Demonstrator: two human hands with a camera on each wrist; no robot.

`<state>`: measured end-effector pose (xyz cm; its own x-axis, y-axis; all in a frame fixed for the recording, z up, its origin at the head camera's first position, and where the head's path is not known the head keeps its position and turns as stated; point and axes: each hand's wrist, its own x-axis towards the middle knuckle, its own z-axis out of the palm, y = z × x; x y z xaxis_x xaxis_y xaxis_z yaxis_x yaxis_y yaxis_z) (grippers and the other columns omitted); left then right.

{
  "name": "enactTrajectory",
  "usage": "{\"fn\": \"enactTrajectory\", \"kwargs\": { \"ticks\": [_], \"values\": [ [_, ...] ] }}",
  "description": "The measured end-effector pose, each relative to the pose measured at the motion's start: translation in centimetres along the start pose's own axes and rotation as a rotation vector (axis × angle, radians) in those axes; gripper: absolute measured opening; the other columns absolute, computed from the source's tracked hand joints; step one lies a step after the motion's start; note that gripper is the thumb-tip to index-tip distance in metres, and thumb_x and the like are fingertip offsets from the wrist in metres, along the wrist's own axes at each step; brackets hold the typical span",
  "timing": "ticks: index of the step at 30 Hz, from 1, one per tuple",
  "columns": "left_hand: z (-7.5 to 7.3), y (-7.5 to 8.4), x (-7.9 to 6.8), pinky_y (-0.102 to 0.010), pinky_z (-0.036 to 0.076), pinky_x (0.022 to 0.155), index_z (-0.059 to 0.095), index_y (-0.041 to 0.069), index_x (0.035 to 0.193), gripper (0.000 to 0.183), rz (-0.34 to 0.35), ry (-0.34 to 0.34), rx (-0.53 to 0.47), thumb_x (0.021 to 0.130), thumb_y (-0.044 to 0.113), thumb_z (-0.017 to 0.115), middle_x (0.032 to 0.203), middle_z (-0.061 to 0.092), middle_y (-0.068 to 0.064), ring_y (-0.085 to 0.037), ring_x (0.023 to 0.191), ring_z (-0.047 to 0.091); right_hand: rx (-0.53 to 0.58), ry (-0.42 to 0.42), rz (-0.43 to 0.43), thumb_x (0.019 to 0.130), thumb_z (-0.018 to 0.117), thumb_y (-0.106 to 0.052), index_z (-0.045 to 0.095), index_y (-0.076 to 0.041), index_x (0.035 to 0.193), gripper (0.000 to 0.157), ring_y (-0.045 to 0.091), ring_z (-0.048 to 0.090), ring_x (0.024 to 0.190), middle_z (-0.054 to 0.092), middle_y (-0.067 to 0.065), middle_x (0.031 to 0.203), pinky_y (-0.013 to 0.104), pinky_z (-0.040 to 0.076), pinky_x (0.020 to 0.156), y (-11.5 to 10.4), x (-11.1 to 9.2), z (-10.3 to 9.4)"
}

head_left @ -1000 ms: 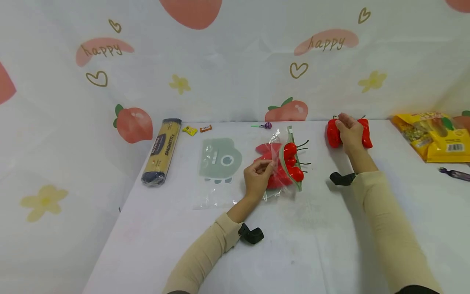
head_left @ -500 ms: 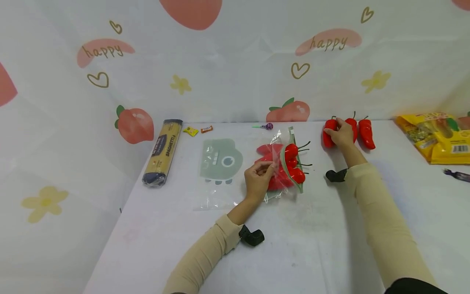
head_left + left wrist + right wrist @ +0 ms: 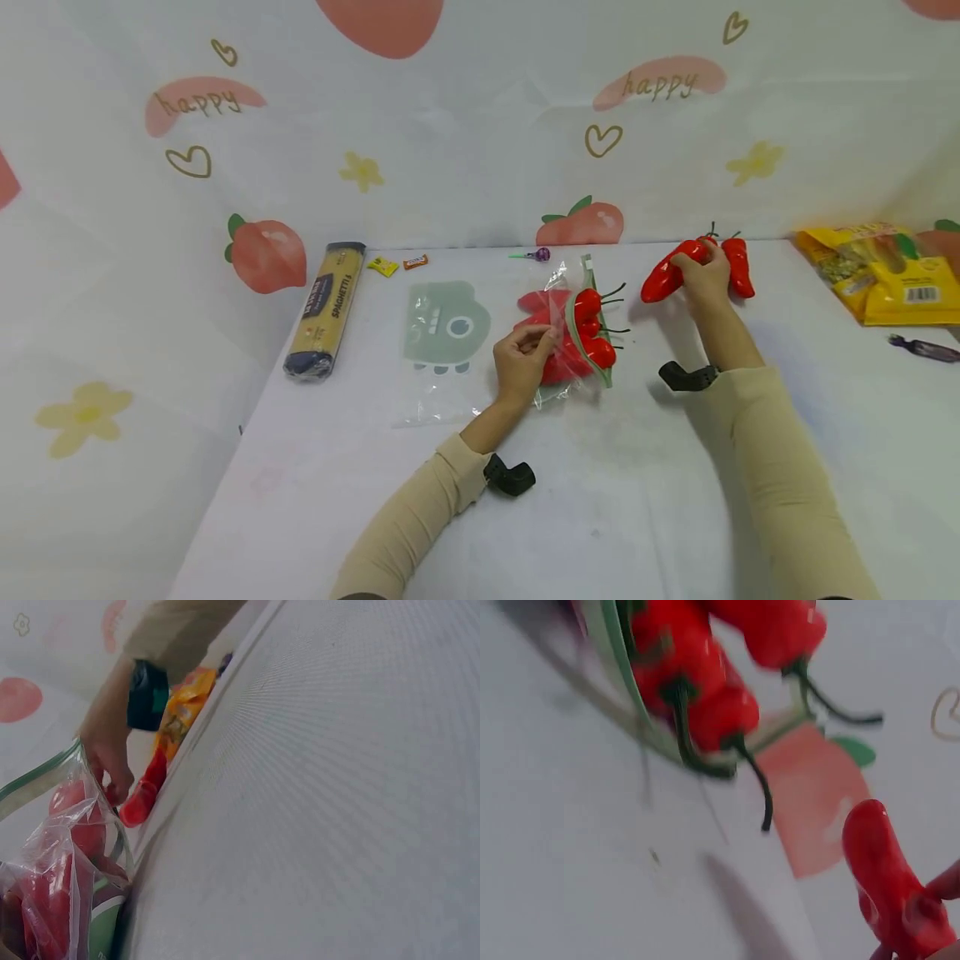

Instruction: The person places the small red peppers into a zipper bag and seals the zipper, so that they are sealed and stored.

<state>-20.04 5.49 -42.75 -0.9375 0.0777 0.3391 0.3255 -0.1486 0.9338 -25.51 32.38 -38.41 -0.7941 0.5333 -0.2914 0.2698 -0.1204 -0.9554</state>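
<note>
In the head view my left hand (image 3: 520, 364) pinches the near side of a clear zip bag (image 3: 575, 323) with a green zip edge. Its mouth gapes to the right, and several red chili peppers (image 3: 598, 353) lie inside with their dark stems sticking out. My right hand (image 3: 708, 279) grips another red chili pepper (image 3: 662, 275), tilted with its tip toward the bag. In the right wrist view that held pepper (image 3: 881, 862) hangs apart from the bag's mouth. A loose red pepper (image 3: 738, 268) lies right of the hand; one more behind it is mostly hidden.
A flat clear bag with a green monster print (image 3: 444, 327) lies left of the filled bag. Farther left lies a spaghetti pack (image 3: 327, 310). Two small candies (image 3: 384, 266) and a lollipop (image 3: 542, 254) sit along the back. Yellow packaging (image 3: 892, 275) and a dark-wrapped candy (image 3: 924, 348) lie right.
My right hand has gone from the row of peppers to gripping the leftmost one, now lifted and tilted toward the lower left. The left hand stays at the bag.
</note>
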Motion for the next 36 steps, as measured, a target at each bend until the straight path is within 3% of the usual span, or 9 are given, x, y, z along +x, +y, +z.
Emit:
{"fn": "enactTrajectory", "kwargs": {
  "ticks": [3, 6, 15, 19, 23, 26, 31, 36],
  "values": [
    [-0.2, 0.0, 0.1, -0.020, 0.056, 0.065, 0.065, -0.013, 0.090, 0.017, -0.006, 0.004, 0.001, 0.083, 0.003, 0.064, 0.085, 0.066, -0.029, -0.004, 0.064, 0.062, 0.214, -0.004, 0.066, 0.090, 0.052, -0.013, 0.002, -0.023, 0.147, 0.077, 0.011, 0.017, 0.139, 0.006, -0.005, 0.155, 0.024, 0.026, 0.112, -0.2, -1.8, 0.4],
    [-0.3, 0.0, 0.3, -0.020, 0.056, 0.065, 0.064, -0.013, 0.090, 0.018, -0.004, 0.005, -0.010, 0.083, 0.003, 0.064, 0.085, 0.066, -0.030, -0.001, 0.064, 0.062, 0.271, -0.009, 0.091, 0.091, 0.053, -0.013, 0.000, -0.026, 0.145, 0.077, 0.010, 0.017, 0.138, 0.005, -0.007, 0.154, 0.022, 0.027, 0.111, 0.0, -3.3, 0.7],
    [-0.5, 0.3, 0.3, -0.019, 0.056, 0.066, 0.064, -0.014, 0.090, 0.017, 0.014, 0.014, -0.010, 0.083, 0.002, 0.064, 0.085, 0.066, -0.030, -0.005, 0.066, 0.063, 0.186, -0.050, 0.015, 0.092, 0.051, -0.017, 0.011, -0.012, 0.138, 0.062, 0.018, 0.032, 0.130, 0.021, 0.006, 0.140, 0.029, 0.033, 0.108, 2.9, -4.3, 2.8],
    [-0.5, 0.4, 0.2, -0.021, 0.056, 0.067, 0.065, -0.012, 0.092, 0.018, 0.008, 0.005, 0.021, 0.084, 0.004, 0.064, 0.087, 0.067, -0.028, -0.019, 0.069, 0.066, 0.157, -0.073, -0.018, 0.096, 0.044, -0.025, 0.029, -0.007, 0.130, 0.042, 0.019, 0.039, 0.126, 0.034, 0.005, 0.130, 0.030, 0.035, 0.106, 4.2, -4.4, 3.1],
    [-0.4, 0.5, 0.2, -0.022, 0.056, 0.068, 0.064, -0.012, 0.092, 0.018, 0.018, 0.003, 0.030, 0.084, 0.004, 0.064, 0.087, 0.067, -0.027, -0.034, 0.073, 0.066, 0.054, -0.107, -0.050, 0.096, 0.042, -0.030, 0.049, -0.009, 0.108, 0.026, 0.010, 0.053, 0.106, 0.048, 0.002, 0.116, 0.020, 0.043, 0.096, 5.0, -4.6, 3.3],
    [-0.4, 0.5, 0.2, -0.021, 0.056, 0.068, 0.064, -0.012, 0.092, 0.018, 0.014, 0.001, 0.030, 0.084, 0.004, 0.064, 0.087, 0.067, -0.027, -0.033, 0.073, 0.066, -0.044, -0.137, -0.057, 0.095, 0.044, -0.033, 0.054, -0.007, 0.108, 0.030, 0.005, 0.056, 0.096, 0.053, 0.002, 0.113, 0.017, 0.046, 0.091, 5.3, -4.9, 3.7],
    [-0.2, 0.5, 0.1, -0.022, 0.056, 0.068, 0.065, -0.011, 0.093, 0.019, -0.002, -0.004, 0.026, 0.084, 0.005, 0.065, 0.088, 0.068, -0.027, -0.028, 0.073, 0.067, -0.118, -0.182, -0.078, 0.091, 0.050, -0.041, 0.052, -0.003, 0.124, 0.051, 0.008, 0.056, 0.103, 0.055, 0.002, 0.118, 0.022, 0.045, 0.093, 5.3, -5.3, 4.5],
    [-0.1, 0.5, 0.0, -0.022, 0.057, 0.068, 0.065, -0.011, 0.092, 0.019, -0.003, -0.007, 0.012, 0.084, 0.005, 0.065, 0.088, 0.067, -0.028, -0.028, 0.072, 0.067, -0.120, -0.263, -0.172, 0.088, 0.059, -0.034, 0.058, 0.003, 0.115, 0.046, 0.002, 0.053, 0.081, 0.061, -0.017, 0.084, 0.011, 0.051, 0.077, 5.4, -5.6, 5.3]
  ]
}}
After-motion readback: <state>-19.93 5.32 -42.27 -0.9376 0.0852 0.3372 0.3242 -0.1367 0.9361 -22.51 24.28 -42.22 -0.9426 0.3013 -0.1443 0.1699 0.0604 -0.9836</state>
